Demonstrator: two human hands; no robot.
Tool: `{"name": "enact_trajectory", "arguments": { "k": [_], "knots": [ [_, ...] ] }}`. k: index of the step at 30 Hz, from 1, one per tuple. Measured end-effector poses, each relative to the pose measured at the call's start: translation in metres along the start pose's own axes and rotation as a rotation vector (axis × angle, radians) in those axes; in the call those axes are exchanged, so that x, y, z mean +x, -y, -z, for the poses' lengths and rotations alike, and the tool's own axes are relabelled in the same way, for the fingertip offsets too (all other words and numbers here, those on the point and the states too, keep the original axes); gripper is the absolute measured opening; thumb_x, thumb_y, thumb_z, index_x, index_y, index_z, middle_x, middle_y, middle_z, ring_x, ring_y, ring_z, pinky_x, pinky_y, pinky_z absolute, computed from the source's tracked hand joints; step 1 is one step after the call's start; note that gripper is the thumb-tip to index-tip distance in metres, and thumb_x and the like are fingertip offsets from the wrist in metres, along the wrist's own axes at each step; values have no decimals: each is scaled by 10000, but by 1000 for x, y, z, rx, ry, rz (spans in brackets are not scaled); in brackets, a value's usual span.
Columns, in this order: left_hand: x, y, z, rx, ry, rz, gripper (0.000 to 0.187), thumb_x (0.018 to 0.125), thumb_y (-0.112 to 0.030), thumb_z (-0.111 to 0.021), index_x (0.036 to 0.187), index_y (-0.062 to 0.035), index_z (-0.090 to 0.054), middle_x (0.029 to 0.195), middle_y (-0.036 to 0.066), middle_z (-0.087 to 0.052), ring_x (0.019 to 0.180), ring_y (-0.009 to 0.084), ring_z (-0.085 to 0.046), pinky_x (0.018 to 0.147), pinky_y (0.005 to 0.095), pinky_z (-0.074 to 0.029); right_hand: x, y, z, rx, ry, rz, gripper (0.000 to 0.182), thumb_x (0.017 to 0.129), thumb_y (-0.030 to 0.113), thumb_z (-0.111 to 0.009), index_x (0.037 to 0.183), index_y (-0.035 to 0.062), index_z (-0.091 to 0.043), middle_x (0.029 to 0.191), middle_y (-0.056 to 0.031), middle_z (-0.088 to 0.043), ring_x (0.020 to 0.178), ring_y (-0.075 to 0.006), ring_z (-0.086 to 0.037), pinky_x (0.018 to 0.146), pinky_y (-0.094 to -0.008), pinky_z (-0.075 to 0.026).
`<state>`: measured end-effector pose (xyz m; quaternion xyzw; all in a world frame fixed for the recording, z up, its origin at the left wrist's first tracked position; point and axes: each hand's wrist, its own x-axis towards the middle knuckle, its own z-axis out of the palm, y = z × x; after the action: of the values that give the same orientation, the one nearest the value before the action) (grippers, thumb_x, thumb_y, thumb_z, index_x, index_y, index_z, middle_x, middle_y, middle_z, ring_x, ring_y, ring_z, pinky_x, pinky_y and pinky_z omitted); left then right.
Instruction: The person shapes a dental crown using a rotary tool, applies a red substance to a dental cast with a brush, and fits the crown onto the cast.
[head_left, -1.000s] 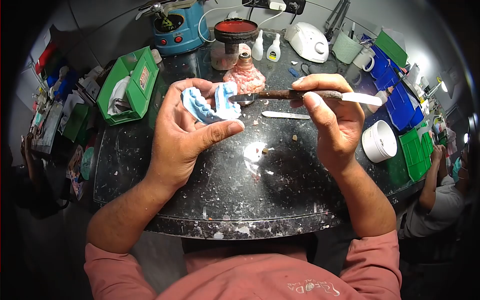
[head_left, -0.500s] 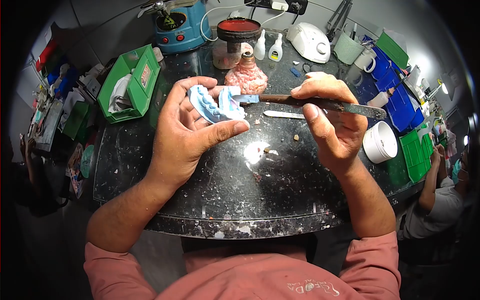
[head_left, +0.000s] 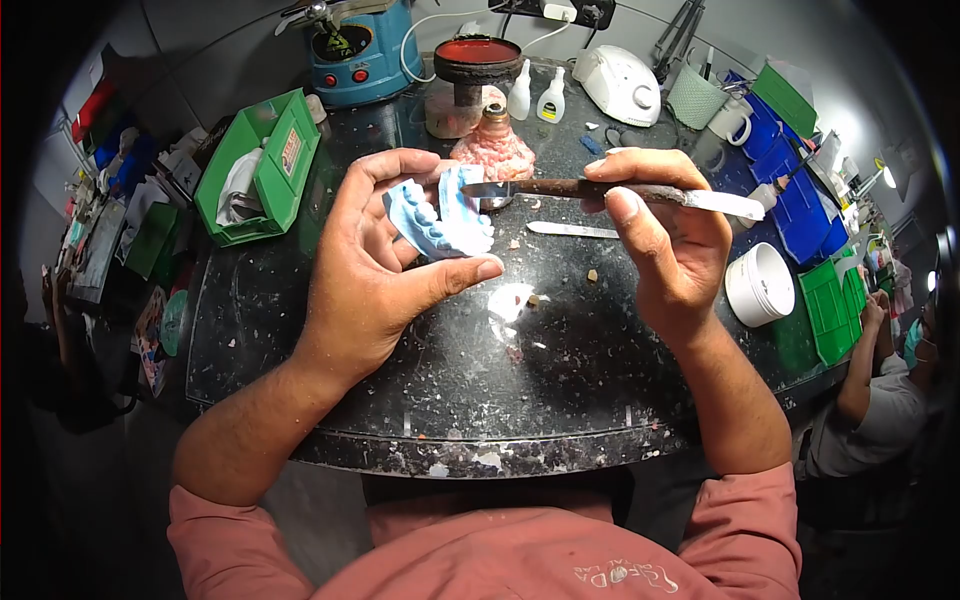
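Centre-left, your left hand (head_left: 372, 265) grips a pale-blue, arch-shaped tooth model (head_left: 458, 218); centre-right, your right hand (head_left: 665, 235) pinches a brown-handled metal spatula (head_left: 560, 187).

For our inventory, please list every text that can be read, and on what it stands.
"TA", apparently part of a longer word: blue machine.
Shirt logo: letters too distorted for sure reading.
Bin label, bottle label: too small, blurred.

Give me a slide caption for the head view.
Left hand holding a blue cast, right hand a knife, its tip at the cast, over a black bench.
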<state>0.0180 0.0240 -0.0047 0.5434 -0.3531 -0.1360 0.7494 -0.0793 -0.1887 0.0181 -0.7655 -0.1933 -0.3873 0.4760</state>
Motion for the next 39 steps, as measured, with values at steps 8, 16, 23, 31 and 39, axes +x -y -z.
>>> {"name": "enact_trajectory", "arguments": {
  "k": [8,16,23,31,39],
  "knots": [
    [0,2,1,62,51,-117,659,683,79,-800,1221,-46,-441,1375,187,-445,1165,169,-525,952,290,-492,0,-5,1,217,-41,-117,144,923,50,-603,1037,-35,-613,1000,-106,-652,841,-136,-630,786,-276,-520],
    [1,6,4,82,81,-170,604,683,107,-788,1113,-101,-417,1387,192,-423,1247,199,-470,1009,328,-440,0,-5,1,285,-41,-148,159,928,68,-601,1053,-30,-596,995,-101,-649,823,-128,-629,773,-270,-523],
    [2,8,6,99,94,-200,590,687,123,-780,1085,-107,-412,1387,187,-412,1274,219,-460,1013,347,-446,1,-6,3,258,-67,-124,165,930,77,-604,1056,-29,-591,995,-100,-651,829,-136,-635,780,-272,-523],
    [1,6,4,84,76,-170,569,694,121,-777,1067,-95,-406,1385,192,-413,1275,224,-463,1012,346,-455,1,-5,0,276,-86,-129,168,936,83,-598,1063,-28,-596,990,-97,-649,833,-135,-635,775,-269,-519],
    [-1,-3,1,-102,50,-67,564,782,54,-736,1219,-43,-392,1366,247,-464,1241,249,-520,939,296,-499,32,-22,12,175,-290,-112,195,957,137,-564,1063,-13,-628,1027,-86,-645,924,-157,-629,882,-292,-480]
  ]
}}
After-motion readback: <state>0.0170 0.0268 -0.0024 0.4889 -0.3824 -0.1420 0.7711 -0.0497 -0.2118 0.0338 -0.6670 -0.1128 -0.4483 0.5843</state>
